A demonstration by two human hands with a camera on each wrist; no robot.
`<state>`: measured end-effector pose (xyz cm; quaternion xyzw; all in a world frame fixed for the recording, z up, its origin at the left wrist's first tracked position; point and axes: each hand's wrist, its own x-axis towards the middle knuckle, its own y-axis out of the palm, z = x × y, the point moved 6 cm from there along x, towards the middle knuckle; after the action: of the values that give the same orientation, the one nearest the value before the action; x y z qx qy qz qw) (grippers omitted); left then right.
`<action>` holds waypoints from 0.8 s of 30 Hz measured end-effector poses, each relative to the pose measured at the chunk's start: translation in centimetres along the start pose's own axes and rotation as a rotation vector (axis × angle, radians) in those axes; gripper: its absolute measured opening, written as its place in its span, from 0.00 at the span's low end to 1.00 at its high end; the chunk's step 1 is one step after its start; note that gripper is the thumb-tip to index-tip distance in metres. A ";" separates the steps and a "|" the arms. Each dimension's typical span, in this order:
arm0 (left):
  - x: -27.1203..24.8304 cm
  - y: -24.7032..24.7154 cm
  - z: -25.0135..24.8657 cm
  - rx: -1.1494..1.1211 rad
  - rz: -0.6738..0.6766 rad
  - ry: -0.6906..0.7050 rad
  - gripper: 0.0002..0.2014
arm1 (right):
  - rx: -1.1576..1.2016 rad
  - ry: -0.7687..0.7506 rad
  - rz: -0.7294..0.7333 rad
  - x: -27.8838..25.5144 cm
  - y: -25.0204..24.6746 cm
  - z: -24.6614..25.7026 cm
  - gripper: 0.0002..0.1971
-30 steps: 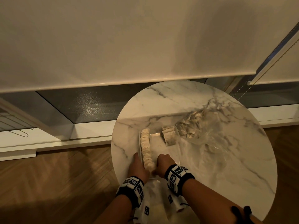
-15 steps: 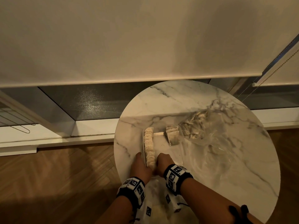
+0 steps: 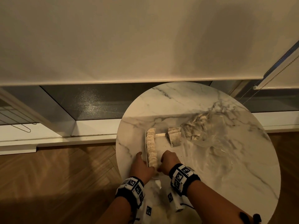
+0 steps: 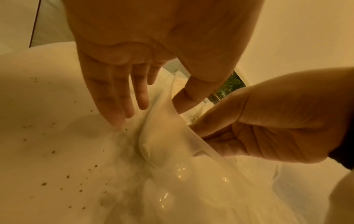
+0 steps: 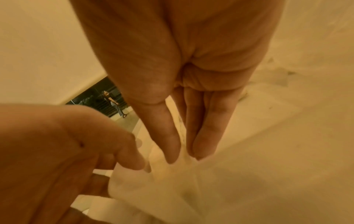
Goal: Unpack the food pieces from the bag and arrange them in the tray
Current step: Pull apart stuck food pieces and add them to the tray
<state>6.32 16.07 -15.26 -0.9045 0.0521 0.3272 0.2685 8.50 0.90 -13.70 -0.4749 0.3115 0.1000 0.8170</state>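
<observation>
On the round marble table (image 3: pixel 178 102) lies a clear tray (image 3: pixel 162 143). A long row of pale food pieces (image 3: pixel 151 146) runs along its left side, and a short stack of pieces (image 3: pixel 174 136) stands at its far right corner. A clear plastic bag (image 3: pixel 210 135) holding more pieces lies right of the tray. My left hand (image 3: pixel 140 164) sits at the row's near end with straight fingers (image 4: pixel 118 115) on the table outside the tray wall (image 4: pixel 162 128) and its thumb over the rim. My right hand (image 3: pixel 168 160) flanks the row from the right, its straight fingers (image 5: pixel 203 144) pointing down into the tray.
The table's near-left edge drops to a wooden floor (image 3: pixel 56 175). Behind the table are a low white sill (image 3: pixel 48 131), dark glass and a drawn roller blind (image 3: pixel 129 38) with a bead cord (image 3: pixel 275 73) at the right. White cloth with markers (image 3: pixel 161 210) lies below my wrists.
Both hands stay at the near end of the row. Only the view has shifted slightly.
</observation>
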 end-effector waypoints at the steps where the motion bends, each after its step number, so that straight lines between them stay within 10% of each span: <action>1: 0.0 -0.3 -0.2 -0.007 -0.019 0.001 0.46 | 0.026 -0.004 -0.022 -0.2 -0.6 -0.2 0.26; 8: -1.5 -2.1 -4.0 0.054 -0.333 0.344 0.25 | 0.226 -0.047 -0.231 -4.6 -7.6 -4.1 0.07; 16: -5.8 7.3 -14.2 0.316 -0.005 0.973 0.11 | 0.402 0.147 -0.423 -8.2 -11.6 -15.2 0.17; 24: -4.9 15.8 -19.2 1.042 0.254 0.777 0.30 | 0.578 0.057 -0.421 -9.4 -14.1 -19.1 0.37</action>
<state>9.10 -7.81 -7.05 -0.6953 0.4030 -0.0618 0.5919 -0.30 -21.30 -4.67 -0.2805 0.2448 -0.1761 0.9112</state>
